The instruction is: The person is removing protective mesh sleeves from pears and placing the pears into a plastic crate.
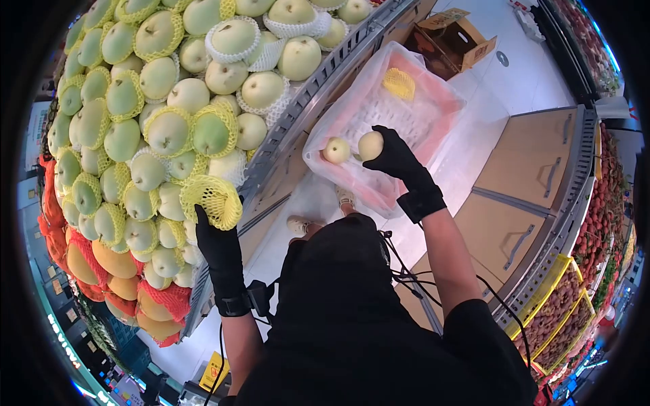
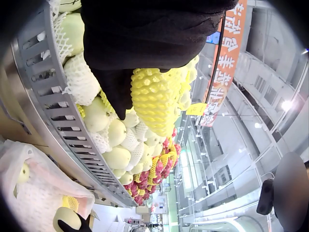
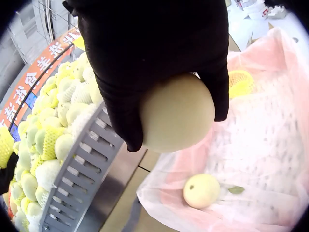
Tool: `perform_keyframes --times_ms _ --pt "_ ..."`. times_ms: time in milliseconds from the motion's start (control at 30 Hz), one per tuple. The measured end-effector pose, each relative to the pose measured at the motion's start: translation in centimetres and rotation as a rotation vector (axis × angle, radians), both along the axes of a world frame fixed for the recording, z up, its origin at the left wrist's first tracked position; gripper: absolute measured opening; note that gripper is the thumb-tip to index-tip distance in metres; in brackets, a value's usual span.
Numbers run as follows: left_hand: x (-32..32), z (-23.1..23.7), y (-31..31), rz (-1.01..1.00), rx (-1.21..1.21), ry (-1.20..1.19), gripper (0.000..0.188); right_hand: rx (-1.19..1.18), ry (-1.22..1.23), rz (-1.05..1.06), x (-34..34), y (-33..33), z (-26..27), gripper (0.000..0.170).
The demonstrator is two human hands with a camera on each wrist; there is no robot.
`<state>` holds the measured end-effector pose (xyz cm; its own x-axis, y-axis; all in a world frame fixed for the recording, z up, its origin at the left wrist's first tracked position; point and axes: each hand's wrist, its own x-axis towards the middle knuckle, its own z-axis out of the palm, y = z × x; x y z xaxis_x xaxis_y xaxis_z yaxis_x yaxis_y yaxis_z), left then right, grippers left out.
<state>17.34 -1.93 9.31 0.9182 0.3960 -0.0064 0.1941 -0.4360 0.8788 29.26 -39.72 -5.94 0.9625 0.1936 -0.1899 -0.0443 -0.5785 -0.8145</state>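
My gloved right hand [image 1: 396,159] grips a pale melon [image 3: 176,113] above the near left part of a plastic-lined crate [image 1: 443,145]. In the right wrist view, thumb and fingers curl round its sides. A second pale melon [image 1: 336,150] lies in the crate just left of it. In my gloved left hand [image 1: 220,254] is a yellow foam net [image 1: 215,203], its mouth spread wide, beside the piled melons [image 1: 189,95]. The left wrist view shows the net [image 2: 153,99] bulging below the hand; most of the gripping fingers are hidden there.
A slotted grey rail [image 1: 305,101] edges the display. Another yellow foam net [image 1: 399,84] and a leaf [image 3: 236,190] lie in the crate. Behind it stands an open cardboard box [image 1: 457,40]. Cables [image 1: 413,274] hang by my right arm. Wooden cabinets [image 1: 525,162] stand at right.
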Motion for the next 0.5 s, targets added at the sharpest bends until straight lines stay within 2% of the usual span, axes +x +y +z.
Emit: perform_keyframes --times_ms 67,100,200,233,333,433,500 --pt "0.3 0.8 -0.4 -0.016 0.065 0.039 0.05 -0.004 0.054 0.005 -0.5 -0.1 -2.9 0.093" --pt "0.5 0.8 -0.6 0.034 -0.136 0.012 0.049 -0.082 0.069 0.027 -0.6 0.1 -4.6 0.094" --pt "1.0 1.1 -1.1 0.16 -0.509 -0.031 0.035 -0.177 0.155 0.044 -0.9 0.9 -7.7 0.089" --pt "0.6 0.7 -1.1 0.006 0.039 0.069 0.036 -0.202 0.197 0.052 -1.0 1.2 -8.8 0.089" --pt "0.4 0.2 -0.8 0.165 -0.544 -0.046 0.037 -0.274 0.308 0.066 -1.1 2.2 -11.3 0.088" --pt "-0.1 0.0 -0.9 0.121 -0.346 -0.019 0.037 -0.312 0.366 0.071 -1.1 3.2 -13.0 0.083" --pt "-0.4 -0.1 -0.5 0.124 -0.298 -0.005 0.038 -0.301 0.361 0.009 -1.2 3.7 -13.9 0.082"
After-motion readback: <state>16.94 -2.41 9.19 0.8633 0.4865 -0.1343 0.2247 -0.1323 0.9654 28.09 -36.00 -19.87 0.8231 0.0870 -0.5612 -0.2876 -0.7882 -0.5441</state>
